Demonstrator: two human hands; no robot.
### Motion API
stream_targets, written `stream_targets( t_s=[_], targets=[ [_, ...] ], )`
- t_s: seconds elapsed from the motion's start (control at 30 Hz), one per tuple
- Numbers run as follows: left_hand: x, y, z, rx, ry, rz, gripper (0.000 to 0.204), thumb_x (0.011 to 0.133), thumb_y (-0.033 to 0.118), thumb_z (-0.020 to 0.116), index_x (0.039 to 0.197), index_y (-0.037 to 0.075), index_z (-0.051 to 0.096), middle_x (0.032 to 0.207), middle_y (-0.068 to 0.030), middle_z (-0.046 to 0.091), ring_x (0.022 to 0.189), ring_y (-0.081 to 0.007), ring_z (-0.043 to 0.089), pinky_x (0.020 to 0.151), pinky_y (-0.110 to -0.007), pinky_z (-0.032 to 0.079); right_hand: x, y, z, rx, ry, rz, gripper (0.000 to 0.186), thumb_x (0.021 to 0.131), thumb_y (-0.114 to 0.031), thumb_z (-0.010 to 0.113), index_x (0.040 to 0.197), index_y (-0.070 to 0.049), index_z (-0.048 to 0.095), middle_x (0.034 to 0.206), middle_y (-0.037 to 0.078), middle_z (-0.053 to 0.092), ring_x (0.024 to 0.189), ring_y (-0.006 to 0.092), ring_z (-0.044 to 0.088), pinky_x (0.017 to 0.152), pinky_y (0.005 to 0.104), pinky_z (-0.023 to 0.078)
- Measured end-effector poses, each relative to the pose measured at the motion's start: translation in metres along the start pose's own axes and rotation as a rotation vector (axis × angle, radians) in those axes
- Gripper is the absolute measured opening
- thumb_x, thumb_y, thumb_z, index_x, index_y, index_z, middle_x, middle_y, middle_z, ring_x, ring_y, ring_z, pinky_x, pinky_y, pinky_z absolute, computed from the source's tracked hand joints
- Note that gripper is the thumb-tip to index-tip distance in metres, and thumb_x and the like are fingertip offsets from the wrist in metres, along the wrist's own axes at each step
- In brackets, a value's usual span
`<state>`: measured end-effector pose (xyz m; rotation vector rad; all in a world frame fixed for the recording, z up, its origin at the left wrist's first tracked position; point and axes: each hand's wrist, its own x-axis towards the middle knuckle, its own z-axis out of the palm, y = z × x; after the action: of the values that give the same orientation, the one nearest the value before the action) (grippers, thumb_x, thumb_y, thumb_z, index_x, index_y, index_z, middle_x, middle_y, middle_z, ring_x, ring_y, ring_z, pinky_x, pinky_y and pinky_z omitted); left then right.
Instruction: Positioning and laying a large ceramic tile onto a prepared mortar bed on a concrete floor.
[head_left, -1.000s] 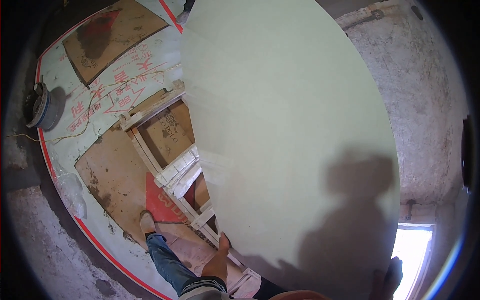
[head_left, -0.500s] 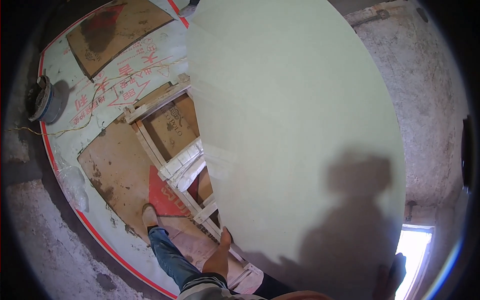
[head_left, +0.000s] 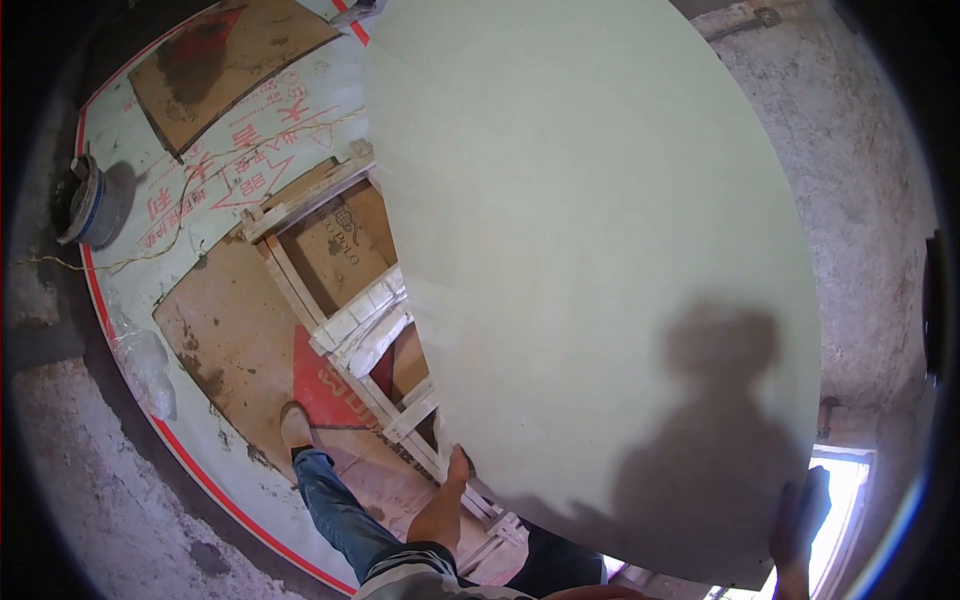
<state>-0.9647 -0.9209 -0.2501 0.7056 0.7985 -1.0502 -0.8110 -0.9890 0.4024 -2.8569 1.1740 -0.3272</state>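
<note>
A large pale green board (head_left: pixel 580 230) fills the middle and right of the view, with a head-and-shoulders shadow on it. My left hand (head_left: pixel 456 476) grips its left edge near the bottom, beside a white-spattered wooden frame (head_left: pixel 305 280) that is partly hidden by the board. My right hand (head_left: pixel 800 515) holds the board's lower right edge, in front of a bright window opening. The fingers of both hands are partly behind the board. My left leg and shoe (head_left: pixel 298 425) show below on the floor sheeting.
A bucket (head_left: pixel 88 205) stands at the left by a thin cable (head_left: pixel 140 262). Cardboard pieces (head_left: pixel 215 60) and crumpled plastic (head_left: pixel 145 370) lie on red-printed floor sheeting (head_left: pixel 150 140). Another person's foot (head_left: pixel 355 8) shows at top left. A rough concrete wall (head_left: pixel 840 200) rises at the right, above the window (head_left: pixel 845 505).
The board's right and lower edges have shifted up and rightward, uncovering more at the bottom. My right hand has risen with it, and my left hand has moved slightly up and right.
</note>
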Motion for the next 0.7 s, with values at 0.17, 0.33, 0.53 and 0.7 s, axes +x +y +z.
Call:
stream_targets(
  t_s=[0.17,0.33,0.53,0.7],
  targets=[
    [0.009,-0.01,-0.018,-0.052,0.05,0.046,0.057,0.087,0.039,0.018,0.118,-0.004,0.039,0.118,-0.0133,0.046,0.11,-0.023,0.042,0.094,-0.03,0.028,0.007,0.018,-0.005,0.09,-0.031,0.002,0.012,0.076,-0.006,0.041,0.082,0.003,0.044,0.075,0.012,0.045,0.068,0.0195,0.042,0.062,0.0312,0.035],
    [-0.005,0.01,0.003,0.011,0.018,0.037,0.058,0.088,0.041,0.015,0.121,-0.002,0.036,0.12,-0.011,0.045,0.11,-0.023,0.042,0.095,-0.029,0.028,0.005,0.025,-0.01,-0.315,-0.052,-0.242,0.017,0.077,-0.009,0.042,0.088,0.005,0.044,0.081,0.014,0.046,0.074,0.0221,0.044,0.066,0.0335,0.036],
    [-0.014,0.017,0.023,0.037,0.142,0.004,0.061,0.086,0.044,0.022,0.114,-0.007,0.042,0.111,-0.0166,0.051,0.104,-0.0259,0.048,0.089,-0.031,0.034,0.009,0.034,-0.016,-0.389,-0.12,-0.207,0.022,0.08,-0.009,0.041,0.094,0.007,0.043,0.087,0.017,0.047,0.081,0.0249,0.045,0.074,0.0346,0.036],
    [0.025,-0.026,-0.055,0.135,0.301,0.051,0.068,0.084,0.048,0.023,0.111,-0.012,0.042,0.109,-0.0219,0.05,0.103,-0.0292,0.048,0.088,-0.033,0.035,0.02,0.055,-0.003,-0.319,-0.024,-0.301,0.022,0.082,-0.011,0.042,0.093,0.007,0.043,0.085,0.017,0.047,0.08,0.025,0.045,0.073,0.0346,0.036]
  ],
)
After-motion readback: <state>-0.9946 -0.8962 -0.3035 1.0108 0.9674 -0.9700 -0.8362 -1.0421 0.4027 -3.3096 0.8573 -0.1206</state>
